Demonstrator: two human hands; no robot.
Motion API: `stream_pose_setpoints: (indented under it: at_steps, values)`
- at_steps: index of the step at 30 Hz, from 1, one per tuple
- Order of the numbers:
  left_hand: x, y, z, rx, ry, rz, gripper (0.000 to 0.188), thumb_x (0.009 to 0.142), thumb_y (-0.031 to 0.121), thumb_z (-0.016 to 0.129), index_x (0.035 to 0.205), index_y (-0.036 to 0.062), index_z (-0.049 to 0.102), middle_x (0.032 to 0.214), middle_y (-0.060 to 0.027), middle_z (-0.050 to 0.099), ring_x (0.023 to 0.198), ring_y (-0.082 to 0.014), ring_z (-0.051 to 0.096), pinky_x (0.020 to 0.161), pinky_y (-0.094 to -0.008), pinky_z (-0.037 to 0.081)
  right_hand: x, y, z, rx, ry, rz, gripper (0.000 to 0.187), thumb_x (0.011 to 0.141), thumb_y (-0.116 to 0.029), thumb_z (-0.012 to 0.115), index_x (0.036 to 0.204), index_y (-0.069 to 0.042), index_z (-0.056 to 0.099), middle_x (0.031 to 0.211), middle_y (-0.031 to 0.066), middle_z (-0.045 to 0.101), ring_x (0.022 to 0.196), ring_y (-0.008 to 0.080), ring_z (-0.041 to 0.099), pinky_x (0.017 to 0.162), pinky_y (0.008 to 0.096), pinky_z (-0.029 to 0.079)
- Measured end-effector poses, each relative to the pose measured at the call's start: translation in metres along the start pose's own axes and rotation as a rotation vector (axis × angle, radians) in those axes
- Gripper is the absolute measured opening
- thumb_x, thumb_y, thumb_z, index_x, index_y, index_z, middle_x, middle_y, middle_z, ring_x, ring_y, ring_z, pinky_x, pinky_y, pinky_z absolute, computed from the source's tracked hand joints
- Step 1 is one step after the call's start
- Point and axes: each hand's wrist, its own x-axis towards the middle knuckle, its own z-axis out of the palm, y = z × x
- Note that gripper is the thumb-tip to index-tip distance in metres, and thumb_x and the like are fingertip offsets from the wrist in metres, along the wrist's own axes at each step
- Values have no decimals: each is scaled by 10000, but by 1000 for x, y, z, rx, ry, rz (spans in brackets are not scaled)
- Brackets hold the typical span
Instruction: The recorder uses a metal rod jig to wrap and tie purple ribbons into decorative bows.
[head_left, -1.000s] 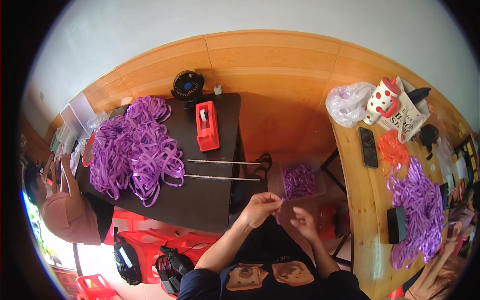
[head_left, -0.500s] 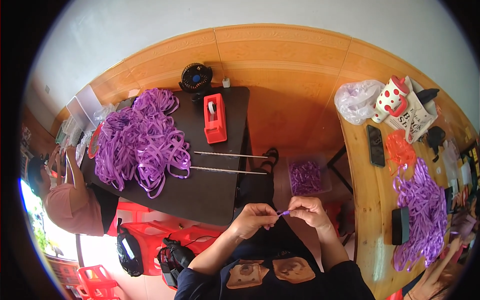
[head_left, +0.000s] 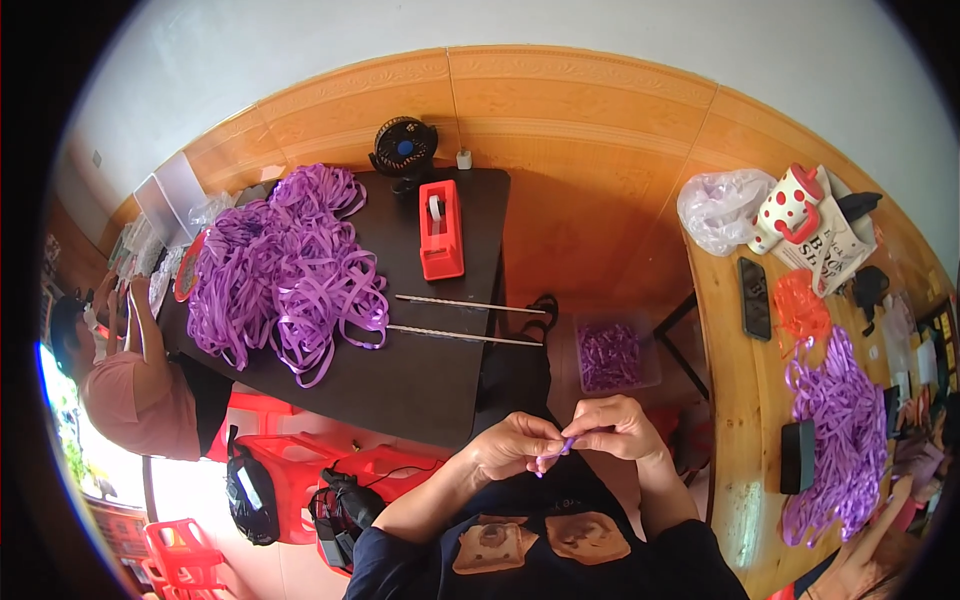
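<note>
"What's over there?"
"The dark tabletop (head_left: 420, 385), heaped with purple ribbon (head_left: 285, 265). Beyond, a clear box (head_left: 652, 362) on the floor holds small purple pieces (head_left: 610, 358)."
"And the hands?"
"Left hand (head_left: 510, 447) and right hand (head_left: 615, 428) nearly touch, fingertips pinched closed on a short purple strip (head_left: 567, 446) between them, its end dangling."

Through the link I have a ribbon strip (head_left: 568, 445) between left hand (head_left: 522, 446) and right hand (head_left: 616, 428). Beyond them, a tub (head_left: 652, 368) stands between the left table (head_left: 420, 385) and right table (head_left: 735, 420). Leftward, a tape dispenser (head_left: 446, 258) and two rods (head_left: 440, 300) lie right of a ribbon heap (head_left: 285, 265); rightward, a phone (head_left: 756, 298) lies beyond another heap (head_left: 838, 435).
</note>
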Motion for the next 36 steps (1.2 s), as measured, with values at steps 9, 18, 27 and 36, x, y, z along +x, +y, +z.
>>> stream_pose_setpoints:
  at_steps: [9,18,27,36]
  values:
    - [-2,6,2,29,-98,-69,213,871,141,654,979,-42,669,659,-28,567,586,-91,507,508,-203,379,4,-14,7,-52,-3,-49,157,770,56,673,919,7,674,743,84,614,657,175,605,568,284,462]
    - [-12,8,15,162,-66,82,135,871,52,638,916,-68,678,673,-23,574,583,-82,495,507,-212,370,9,-40,13,-523,-47,-163,172,703,61,692,861,12,646,730,91,596,603,224,610,500,288,456]
    - [-11,4,37,1731,344,1052,176,722,-46,673,892,-49,628,679,-98,528,572,-220,516,500,-315,428,4,-15,26,-480,226,-4,71,779,63,634,787,1,601,674,89,517,550,184,518,497,285,380]
    - [-21,23,25,440,163,222,209,922,87,573,1070,-41,646,771,-51,634,669,-76,576,579,-197,478,4,-12,17,-300,224,-65,49,817,34,650,861,17,638,697,50,571,566,102,486,503,226,368]
